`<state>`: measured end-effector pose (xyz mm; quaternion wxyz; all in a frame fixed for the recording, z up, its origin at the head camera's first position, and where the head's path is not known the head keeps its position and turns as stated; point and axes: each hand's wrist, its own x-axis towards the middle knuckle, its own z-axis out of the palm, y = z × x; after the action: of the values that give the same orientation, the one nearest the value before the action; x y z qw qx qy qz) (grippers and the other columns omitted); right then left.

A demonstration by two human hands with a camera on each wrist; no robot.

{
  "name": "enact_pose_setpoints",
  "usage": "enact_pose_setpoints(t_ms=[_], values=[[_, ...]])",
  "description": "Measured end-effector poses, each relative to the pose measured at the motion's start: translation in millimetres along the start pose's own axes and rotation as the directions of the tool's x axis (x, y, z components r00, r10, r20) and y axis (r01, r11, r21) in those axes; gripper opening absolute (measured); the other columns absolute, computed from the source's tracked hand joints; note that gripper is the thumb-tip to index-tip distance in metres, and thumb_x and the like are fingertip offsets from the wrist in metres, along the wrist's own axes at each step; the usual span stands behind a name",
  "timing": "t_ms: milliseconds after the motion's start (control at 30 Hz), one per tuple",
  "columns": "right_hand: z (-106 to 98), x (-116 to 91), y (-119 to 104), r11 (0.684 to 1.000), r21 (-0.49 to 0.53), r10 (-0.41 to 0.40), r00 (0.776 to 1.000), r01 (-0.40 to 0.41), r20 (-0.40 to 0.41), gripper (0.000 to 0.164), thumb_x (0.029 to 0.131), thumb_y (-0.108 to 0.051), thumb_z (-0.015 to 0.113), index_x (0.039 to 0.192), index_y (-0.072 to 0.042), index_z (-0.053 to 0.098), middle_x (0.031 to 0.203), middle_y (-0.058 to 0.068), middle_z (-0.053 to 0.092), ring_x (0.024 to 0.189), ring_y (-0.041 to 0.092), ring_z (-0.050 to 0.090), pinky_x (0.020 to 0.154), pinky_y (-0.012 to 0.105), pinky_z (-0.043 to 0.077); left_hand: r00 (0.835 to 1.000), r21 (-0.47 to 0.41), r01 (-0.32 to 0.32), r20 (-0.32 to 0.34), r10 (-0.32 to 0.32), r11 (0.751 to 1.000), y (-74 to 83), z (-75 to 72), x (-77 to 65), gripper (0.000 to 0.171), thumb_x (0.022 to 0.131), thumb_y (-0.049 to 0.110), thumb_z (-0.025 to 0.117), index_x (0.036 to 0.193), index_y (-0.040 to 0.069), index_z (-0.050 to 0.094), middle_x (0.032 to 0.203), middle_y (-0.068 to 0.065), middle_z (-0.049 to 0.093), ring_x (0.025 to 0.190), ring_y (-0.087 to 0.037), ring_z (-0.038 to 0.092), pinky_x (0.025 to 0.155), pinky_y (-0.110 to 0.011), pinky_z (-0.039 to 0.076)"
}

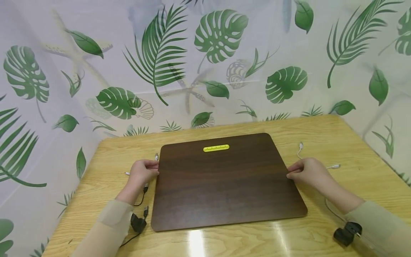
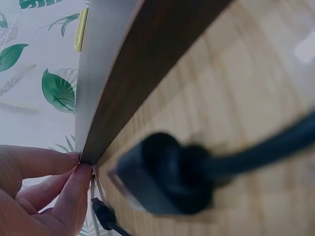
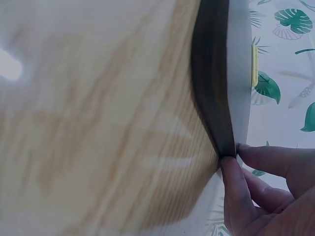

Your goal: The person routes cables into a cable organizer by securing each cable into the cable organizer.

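A dark brown rectangular board (image 1: 221, 192) with rounded corners spans the middle of the wooden table. Near its far edge lies a yellow strip (image 1: 216, 148) with small dark marks. My left hand (image 1: 141, 173) pinches the board's left side; in the left wrist view its fingertips (image 2: 82, 172) meet at the edge. On the opposite side, my right hand (image 1: 309, 172) pinches the right edge, thumb and finger at the two faces in the right wrist view (image 3: 231, 169). The palms stay outside the board.
Black cable plugs (image 1: 146, 187) and a black wrist-cable connector (image 1: 138, 223) lie by the left arm. White plugs (image 1: 335, 166) sit beyond the right hand, and a black adapter (image 1: 346, 233) hangs near the right sleeve. A leaf-printed curtain (image 1: 240, 89) rises behind the wooden table (image 1: 346, 142).
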<state>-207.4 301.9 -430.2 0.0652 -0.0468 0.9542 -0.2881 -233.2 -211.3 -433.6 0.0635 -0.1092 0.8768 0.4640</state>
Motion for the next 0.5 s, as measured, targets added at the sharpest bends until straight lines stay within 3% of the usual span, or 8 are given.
enact_pose_setpoints(t_ms=[167,367,500], values=[[-0.3,-1.1,0.4,1.0,0.0,-0.007,1.0,0.007,-0.001,0.026,0.09,-0.015,0.081,0.104,0.008,0.079,0.09,0.016,0.081,0.078,0.017,0.073,0.071,0.033,0.055,1.0,-0.012,-0.012,0.002,0.012,1.0,-0.8,-0.4,-0.1,0.039,0.097,-0.005,0.067,0.135,-0.011,0.066,0.129,-0.03,0.071,0.121,-0.042,0.068,0.087,-0.032,0.062],[1.8,-2.9,-1.4,0.999,-0.008,-0.039,0.998,0.039,-0.039,0.027,0.089,-0.014,0.084,0.104,0.008,0.077,0.09,0.016,0.08,0.08,0.022,0.075,0.071,0.036,0.059,1.0,-0.045,-0.012,-0.003,0.012,0.999,-4.1,-1.3,-1.8,0.036,0.099,0.0,0.067,0.132,-0.011,0.067,0.126,-0.03,0.072,0.115,-0.037,0.07,0.082,-0.026,0.059],[2.8,-1.3,-8.0,0.998,-0.018,-0.065,0.995,0.064,-0.074,0.032,0.089,-0.016,0.084,0.107,0.008,0.076,0.093,0.016,0.08,0.083,0.026,0.076,0.074,0.041,0.06,1.0,-0.113,0.002,0.022,0.0,0.994,-3.6,-4.4,-4.5,0.036,0.104,0.007,0.064,0.134,-0.013,0.065,0.132,-0.032,0.067,0.117,-0.036,0.071,0.091,-0.033,0.063]])
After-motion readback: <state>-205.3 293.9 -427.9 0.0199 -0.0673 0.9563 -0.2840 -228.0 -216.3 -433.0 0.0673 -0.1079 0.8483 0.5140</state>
